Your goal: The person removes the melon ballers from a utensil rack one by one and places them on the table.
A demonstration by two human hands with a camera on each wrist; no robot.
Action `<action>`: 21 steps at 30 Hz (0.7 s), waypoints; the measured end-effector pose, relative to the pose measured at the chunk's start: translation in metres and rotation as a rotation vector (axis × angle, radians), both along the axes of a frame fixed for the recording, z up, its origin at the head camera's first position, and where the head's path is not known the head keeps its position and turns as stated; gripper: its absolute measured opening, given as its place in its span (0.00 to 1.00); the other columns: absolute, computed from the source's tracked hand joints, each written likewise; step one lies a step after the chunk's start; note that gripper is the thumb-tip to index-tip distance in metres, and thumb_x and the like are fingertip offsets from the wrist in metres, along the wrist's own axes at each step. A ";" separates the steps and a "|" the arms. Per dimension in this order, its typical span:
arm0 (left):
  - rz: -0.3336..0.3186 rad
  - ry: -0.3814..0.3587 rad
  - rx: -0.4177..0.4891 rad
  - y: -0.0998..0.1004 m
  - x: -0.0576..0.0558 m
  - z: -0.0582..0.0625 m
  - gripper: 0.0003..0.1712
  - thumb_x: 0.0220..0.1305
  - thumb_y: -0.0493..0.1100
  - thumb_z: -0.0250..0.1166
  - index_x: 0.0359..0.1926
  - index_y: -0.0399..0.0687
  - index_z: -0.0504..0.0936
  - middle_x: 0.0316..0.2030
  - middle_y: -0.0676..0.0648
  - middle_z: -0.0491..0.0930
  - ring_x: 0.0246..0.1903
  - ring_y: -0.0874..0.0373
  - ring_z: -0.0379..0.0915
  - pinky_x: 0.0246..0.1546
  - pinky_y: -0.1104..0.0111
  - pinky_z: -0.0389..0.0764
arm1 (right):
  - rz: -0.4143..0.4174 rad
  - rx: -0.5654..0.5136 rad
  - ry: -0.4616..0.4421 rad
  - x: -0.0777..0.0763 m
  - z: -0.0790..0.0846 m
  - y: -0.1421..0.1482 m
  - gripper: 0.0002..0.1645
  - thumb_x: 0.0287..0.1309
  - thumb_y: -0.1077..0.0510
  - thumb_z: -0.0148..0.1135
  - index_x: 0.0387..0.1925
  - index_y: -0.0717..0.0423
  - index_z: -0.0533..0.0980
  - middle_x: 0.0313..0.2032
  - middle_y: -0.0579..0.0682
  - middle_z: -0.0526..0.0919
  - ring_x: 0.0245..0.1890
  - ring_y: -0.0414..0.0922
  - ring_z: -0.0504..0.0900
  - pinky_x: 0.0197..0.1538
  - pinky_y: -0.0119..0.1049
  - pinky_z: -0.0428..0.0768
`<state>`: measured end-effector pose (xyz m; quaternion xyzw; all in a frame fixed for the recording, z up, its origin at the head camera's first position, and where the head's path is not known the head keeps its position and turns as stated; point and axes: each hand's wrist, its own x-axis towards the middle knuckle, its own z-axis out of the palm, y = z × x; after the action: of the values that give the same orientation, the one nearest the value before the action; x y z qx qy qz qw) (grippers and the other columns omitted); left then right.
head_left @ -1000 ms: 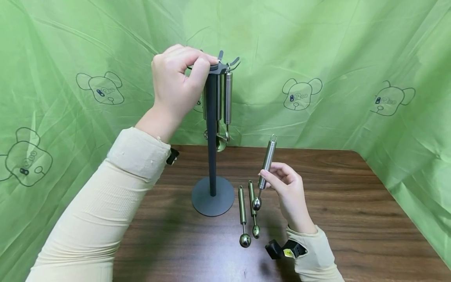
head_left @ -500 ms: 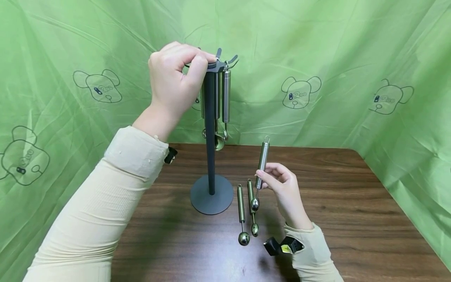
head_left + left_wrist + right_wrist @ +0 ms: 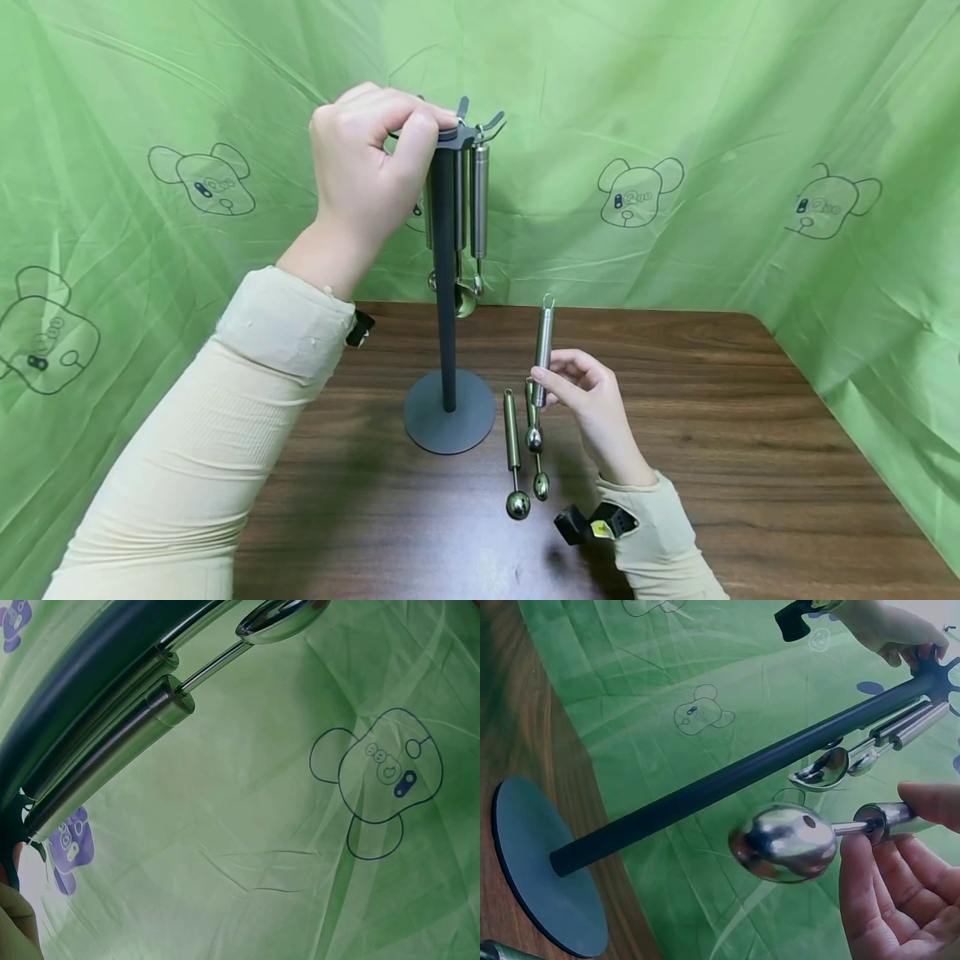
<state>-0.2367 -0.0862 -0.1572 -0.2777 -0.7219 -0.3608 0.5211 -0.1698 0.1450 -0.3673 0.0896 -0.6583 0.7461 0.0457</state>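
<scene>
My left hand grips the hooked top of a dark grey utensil stand, its fingers partly hidden. Several steel-handled utensils hang from the hooks; in the right wrist view one ends in a larger scoop. My right hand pinches a steel melon baller by the lower handle, thumb in front. Its wire loop points up, and its round, small-holed scoop hangs down, apart from the stand. Behind it in the head view, one melon baller lies on the table, partly covered; another melon baller lies to its left.
The stand's round base rests on a dark wooden table. Green cloth with printed bear heads surrounds the back and sides. A black wrist camera sits at my right cuff.
My right hand has moved left, bringing the melon baller closer to the stand and more upright. My left hand keeps its grip on the stand's top.
</scene>
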 end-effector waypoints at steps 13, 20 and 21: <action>-0.005 0.004 0.010 0.000 -0.001 -0.001 0.21 0.57 0.40 0.50 0.26 0.46 0.91 0.29 0.49 0.89 0.27 0.51 0.81 0.30 0.72 0.65 | 0.085 0.049 -0.029 0.003 -0.004 -0.007 0.09 0.57 0.67 0.66 0.41 0.63 0.78 0.29 0.41 0.83 0.22 0.38 0.82 0.30 0.33 0.82; -0.006 -0.003 0.007 0.000 -0.001 0.000 0.21 0.57 0.39 0.50 0.26 0.46 0.91 0.29 0.49 0.89 0.27 0.51 0.81 0.31 0.72 0.66 | 0.113 0.065 -0.022 0.004 -0.007 -0.011 0.13 0.56 0.67 0.66 0.43 0.69 0.77 0.28 0.41 0.83 0.23 0.37 0.80 0.29 0.32 0.81; -0.005 -0.005 0.008 0.000 -0.001 0.000 0.21 0.57 0.39 0.50 0.26 0.46 0.91 0.29 0.49 0.89 0.27 0.51 0.81 0.31 0.72 0.66 | 0.118 0.066 -0.021 0.004 -0.007 -0.012 0.13 0.56 0.68 0.66 0.43 0.70 0.76 0.28 0.41 0.83 0.23 0.37 0.80 0.29 0.32 0.81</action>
<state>-0.2377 -0.0860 -0.1575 -0.2767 -0.7210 -0.3657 0.5195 -0.1657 0.1332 -0.3742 0.1220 -0.6766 0.7261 -0.0081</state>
